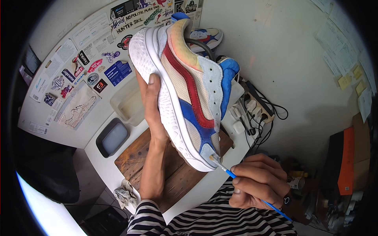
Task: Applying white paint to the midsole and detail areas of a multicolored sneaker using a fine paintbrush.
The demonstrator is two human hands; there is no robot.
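A multicoloured sneaker [184,88] with a white textured sole, red stripe, blue panels and beige mesh is held up in front of me, heel up and toe pointing down. My left hand [151,102] grips it from the sole side, thumb along the midsole; the other fingers are hidden behind the shoe. Between the fingers of my right hand [260,181] is a thin blue-handled paintbrush [229,172]. Its bristle tip touches the pale grey toe panel. No laces show in the eyelets, and blue material [228,78] bulges from the tongue area.
Below the shoe lies a brown wooden board [173,185] on a white table. At the left stand a dark-rimmed tray [113,137] and a clear plastic tub [124,102]. A crumpled cloth [125,194] sits near the table edge. Another sneaker [212,37] and a power strip with cables [254,103] are behind.
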